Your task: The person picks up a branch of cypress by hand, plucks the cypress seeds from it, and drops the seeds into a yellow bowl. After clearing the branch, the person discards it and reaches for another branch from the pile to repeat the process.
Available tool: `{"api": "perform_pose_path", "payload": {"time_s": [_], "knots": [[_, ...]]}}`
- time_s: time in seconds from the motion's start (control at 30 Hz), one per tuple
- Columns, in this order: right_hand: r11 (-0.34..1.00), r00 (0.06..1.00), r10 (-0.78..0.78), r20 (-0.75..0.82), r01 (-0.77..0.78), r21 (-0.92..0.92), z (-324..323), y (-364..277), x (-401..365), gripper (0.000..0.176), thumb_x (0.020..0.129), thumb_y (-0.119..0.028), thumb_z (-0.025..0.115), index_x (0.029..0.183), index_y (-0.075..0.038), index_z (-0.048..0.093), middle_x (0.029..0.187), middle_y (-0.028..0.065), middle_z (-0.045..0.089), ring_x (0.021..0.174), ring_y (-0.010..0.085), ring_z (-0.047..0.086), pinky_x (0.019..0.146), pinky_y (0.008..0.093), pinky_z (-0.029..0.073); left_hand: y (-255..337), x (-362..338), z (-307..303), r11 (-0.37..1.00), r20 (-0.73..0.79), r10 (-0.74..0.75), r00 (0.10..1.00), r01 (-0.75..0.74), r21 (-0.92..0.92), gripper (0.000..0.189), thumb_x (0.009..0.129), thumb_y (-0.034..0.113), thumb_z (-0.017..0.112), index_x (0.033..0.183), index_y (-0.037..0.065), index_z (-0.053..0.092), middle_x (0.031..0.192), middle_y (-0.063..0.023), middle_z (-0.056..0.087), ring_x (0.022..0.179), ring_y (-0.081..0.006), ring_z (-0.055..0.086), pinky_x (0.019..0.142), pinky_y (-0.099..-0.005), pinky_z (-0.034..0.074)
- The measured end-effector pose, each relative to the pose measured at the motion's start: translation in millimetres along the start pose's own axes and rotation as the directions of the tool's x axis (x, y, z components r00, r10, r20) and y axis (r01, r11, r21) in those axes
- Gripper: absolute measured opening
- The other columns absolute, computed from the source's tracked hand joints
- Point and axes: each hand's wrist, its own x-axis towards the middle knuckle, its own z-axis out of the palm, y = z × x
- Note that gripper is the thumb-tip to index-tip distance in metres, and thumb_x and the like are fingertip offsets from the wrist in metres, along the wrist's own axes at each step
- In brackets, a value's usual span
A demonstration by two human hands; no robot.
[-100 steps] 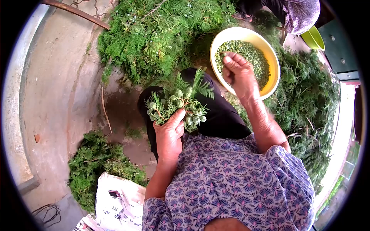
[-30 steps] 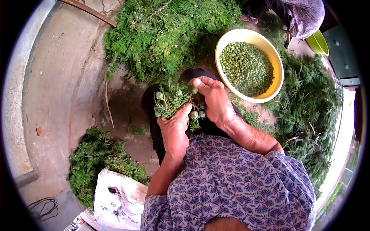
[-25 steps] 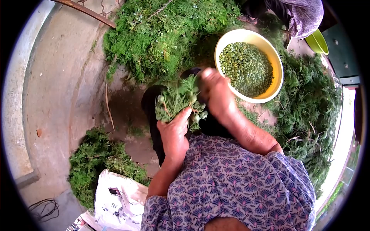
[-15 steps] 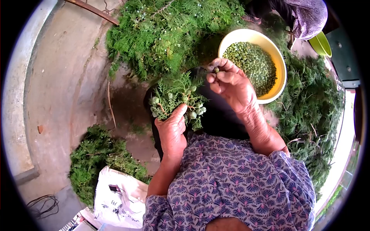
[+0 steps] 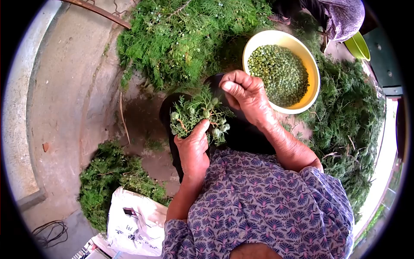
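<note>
Evidently the left hand (image 5: 192,152) grips the leafy sprig (image 5: 188,114) low by its stems, thumb laid across the top, and we take that hold to leave its round green cones (image 5: 224,128) standing clear of the fingers, above the dark trousers (image 5: 250,136). We find the right hand (image 5: 252,97) curled in, thumb close against the forefinger, apart from the sprig and just beside the rim of the yellow bowl (image 5: 278,37); whether anything is tucked inside it we cannot tell. That bowl holds a mass of small green cones (image 5: 279,71) and sits forward on the right side, a spot we judge chosen for a short reach. We see the big pile of cut branches (image 5: 168,47) straight ahead, near enough, we suppose, to suit someone seated low, while a smaller heap (image 5: 103,181) lies off to the left beside a white sack (image 5: 138,231), perhaps to stop the two mingling. Past the bowl we notice another person (image 5: 347,17) near a lime-green basin (image 5: 359,46), partly out of view
</note>
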Motion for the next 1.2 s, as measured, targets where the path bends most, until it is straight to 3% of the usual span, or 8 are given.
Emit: {"api": "perform_pose_path", "payload": {"time_s": [0.23, 0.43, 0.53, 0.7, 0.9, 1.1, 1.17, 1.2], "knots": [[0.733, 0.916, -0.224, 0.333, 0.383, -0.562, 16.0, -4.2, -11.8, 0.029, 0.071, -0.012, 0.07, 0.096, -0.003, 0.056, 0.084, 0.0126, 0.055, 0.076, 0.0296, 0.057, 0.067, 0.0339, 0.046, -1.7, 2.4, 2.0, 0.999, 0.013, 0.036, 0.999, -0.037, 0.026, 0.015, 0.075, 0.0, 0.065, 0.086, 0.007, 0.059, 0.063, 0.0075, 0.048, 0.045, 0.0007, 0.035, 0.037, -0.0169, 0.021], [0.721, 0.888, -0.413, 0.203, 0.455, -0.522, 14.7, 6.4, -10.7, 0.015, 0.073, 0.0, 0.063, 0.086, -0.001, 0.058, 0.074, 0.0136, 0.055, 0.074, 0.0313, 0.056, 0.065, 0.0359, 0.045, 5.3, -4.4, 6.6, 0.998, 0.012, 0.069, 0.998, -0.068, -0.001, 0.017, 0.073, 0.0, 0.067, 0.088, 0.006, 0.06, 0.067, 0.0062, 0.052, 0.046, 0.0005, 0.036, 0.037, -0.0169, 0.022], [0.868, 0.974, -0.142, -0.176, 0.037, -0.496, 10.4, -5.0, -7.0, 0.004, 0.085, -0.002, 0.053, 0.086, -0.003, 0.057, 0.067, 0.004, 0.055, 0.056, 0.0132, 0.05, 0.051, 0.026, 0.042, 0.5, -2.4, -3.8, 1.0, -0.019, 0.001, 1.0, -0.001, -0.001, 0.019, 0.074, -0.001, 0.066, 0.091, 0.005, 0.06, 0.072, 0.0034, 0.057, 0.046, 0.0011, 0.038, 0.037, -0.0163, 0.022], [0.885, 0.954, 0.244, -0.177, -0.144, 0.443, -11.8, -33.4, 9.1, 0.006, 0.088, -0.005, 0.051, 0.093, -0.005, 0.055, 0.072, 0.0043, 0.058, 0.057, 0.0094, 0.049, 0.052, 0.0203, 0.041, 1.9, 1.2, -7.5, 0.998, 0.005, 0.001, 1.0, 0.0, -0.066, 0.015, 0.074, 0.0, 0.065, 0.086, 0.005, 0.058, 0.065, 0.0047, 0.052, 0.042, 0.0001, 0.035, 0.035, -0.0167, 0.021], [0.977, 0.977, 0.205, 0.057, -0.202, -0.064, 4.0, -19.9, -19.6, 0.023, 0.08, -0.018, 0.066, 0.097, -0.003, 0.061, 0.067, 0.0005, 0.057, 0.054, 0.0082, 0.049, 0.05, 0.0217, 0.04, -0.6, 6.2, -5.5, 1.0, 0.013, -0.014, 1.0, 0.014, 0.003, 0.006, 0.08, 0.008, 0.061, 0.078, 0.007, 0.056, 0.047, 0.0067, 0.036, 0.037, -0.0033, 0.029, 0.035, -0.0197, 0.02], [0.8, 0.967, -0.241, 0.083, 0.246, -0.546, 17.9, -1.5, -15.5, 0.019, 0.073, -0.011, 0.071, 0.086, 0.001, 0.062, 0.076, 0.0092, 0.061, 0.069, 0.015, 0.057, 0.062, 0.0285, 0.046, -0.8, -1.2, 1.0, 1.0, 0.037, 0.024, 0.999, -0.023, -0.018, 0.018, 0.075, 0.003, 0.067, 0.09, 0.006, 0.058, 0.065, 0.006, 0.05, 0.043, 0.0003, 0.033, 0.036, -0.0165, 0.021], [0.886, 0.949, -0.268, -0.167, 0.175, -0.429, 11.1, 0.5, -5.6, 0.015, 0.077, -0.012, 0.068, 0.084, -0.001, 0.061, 0.07, 0.0063, 0.06, 0.063, 0.0124, 0.054, 0.055, 0.0269, 0.045, -3.7, -1.1, -4.9, 1.0, 0.021, 0.001, 1.0, -0.001, 0.001, 0.019, 0.075, 0.004, 0.068, 0.091, 0.006, 0.059, 0.066, 0.0058, 0.051, 0.042, 0.0002, 0.033, 0.036, -0.0167, 0.021], [0.991, 0.969, 0.028, -0.246, -0.059, -0.118, -1.9, -8.2, 4.3, 0.011, 0.082, -0.014, 0.063, 0.083, -0.003, 0.06, 0.066, 0.0022, 0.058, 0.056, 0.008, 0.049, 0.049, 0.0221, 0.04, -5.1, -0.8, -8.7, 1.0, 0.004, -0.022, 1.0, 0.022, 0.02, 0.019, 0.075, 0.004, 0.068, 0.092, 0.007, 0.059, 0.067, 0.0056, 0.052, 0.042, 0.0001, 0.033, 0.036, -0.017, 0.021]]}}
